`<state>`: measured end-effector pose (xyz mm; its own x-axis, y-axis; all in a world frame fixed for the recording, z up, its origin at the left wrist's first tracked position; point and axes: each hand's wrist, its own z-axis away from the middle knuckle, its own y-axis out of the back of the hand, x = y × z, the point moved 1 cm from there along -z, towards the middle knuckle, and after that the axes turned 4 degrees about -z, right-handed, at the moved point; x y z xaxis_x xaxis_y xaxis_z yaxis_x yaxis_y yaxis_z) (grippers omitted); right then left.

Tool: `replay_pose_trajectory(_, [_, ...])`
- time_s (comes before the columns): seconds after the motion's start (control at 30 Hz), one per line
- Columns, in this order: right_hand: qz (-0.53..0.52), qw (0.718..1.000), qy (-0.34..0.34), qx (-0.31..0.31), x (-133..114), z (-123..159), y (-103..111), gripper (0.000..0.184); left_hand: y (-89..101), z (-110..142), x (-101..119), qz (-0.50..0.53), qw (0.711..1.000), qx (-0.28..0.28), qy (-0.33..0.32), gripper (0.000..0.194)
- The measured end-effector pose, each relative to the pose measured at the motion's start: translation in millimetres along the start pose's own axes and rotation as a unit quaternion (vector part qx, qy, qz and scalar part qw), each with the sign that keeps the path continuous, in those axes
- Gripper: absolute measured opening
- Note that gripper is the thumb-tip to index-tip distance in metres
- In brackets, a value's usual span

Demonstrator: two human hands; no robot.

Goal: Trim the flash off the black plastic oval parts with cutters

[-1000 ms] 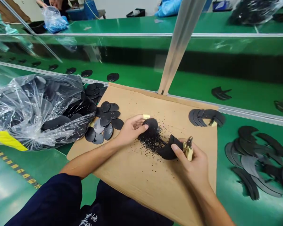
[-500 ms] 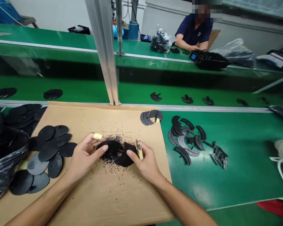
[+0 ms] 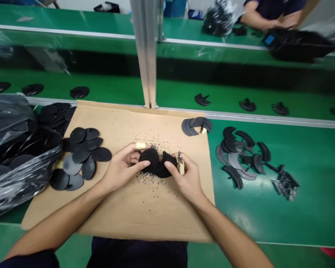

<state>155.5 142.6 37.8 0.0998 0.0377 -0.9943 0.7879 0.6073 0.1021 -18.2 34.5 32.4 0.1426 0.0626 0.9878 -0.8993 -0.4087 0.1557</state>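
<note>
At the far left, a clear plastic bag (image 3: 13, 149) full of black discs slumps beside the fingers' work, well left of them. Nearer the left hand, a heap of black discs (image 3: 83, 149) lies on the edge of a cardboard sheet (image 3: 123, 219). The left hand (image 3: 120, 167) sits mid-sheet, palm turned in, its fingers (image 3: 128, 158) curled around a black disc (image 3: 150, 160), with yellow tape (image 3: 140, 145) on one finger. Just right of the fingertips, the disc touches a torn black piece (image 3: 167, 165) pressed against it by the right hand (image 3: 187, 178). That hand's fingers are closed around small yellow-handled cutters (image 3: 180, 163). Black crumbs (image 3: 147, 182) are scattered below and above both hands. Past the right fingers, black crescents (image 3: 195, 125) sit at the back of the cardboard, and more (image 3: 237, 156) lie on the green belt (image 3: 309, 223). Both forearms reach in from below, angling toward each other.
</note>
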Motion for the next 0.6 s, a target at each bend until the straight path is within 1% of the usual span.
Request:
replay_pose_trajectory(0.07, [-0.003,1.0,0.004,-0.02,1.2,-1.8,-1.5,0.021,-2.4,0.0,-2.1,-0.03,0.999,0.001,-0.016,0.035])
replay_pose_trajectory(0.27, [0.016,0.999,0.027,-0.029,2.4,-2.0,-2.0,0.023,-5.1,3.2,-4.0,-0.145,0.983,0.021,-0.113,0.031])
replay_pose_trajectory(0.33, [0.021,0.999,0.034,-0.027,2.5,-1.4,-2.6,0.022,-5.8,4.4,-0.9,-0.185,0.97,0.033,-0.153,0.031])
replay_pose_trajectory(0.47, [0.026,0.998,0.05,-0.018,3.0,-0.2,-4.3,0.017,-8.9,5.7,6.8,-0.259,0.933,0.06,-0.242,0.029])
replay_pose_trajectory(0.53, [0.028,0.998,0.057,-0.016,3.4,0.2,-4.8,0.015,-10.8,5.9,8.3,-0.269,0.926,0.062,-0.257,0.027])
replay_pose_trajectory(0.6, [0.028,0.997,0.063,-0.018,3.7,0.4,-5.1,0.014,-12.4,5.9,7.8,-0.265,0.93,0.06,-0.249,0.027])
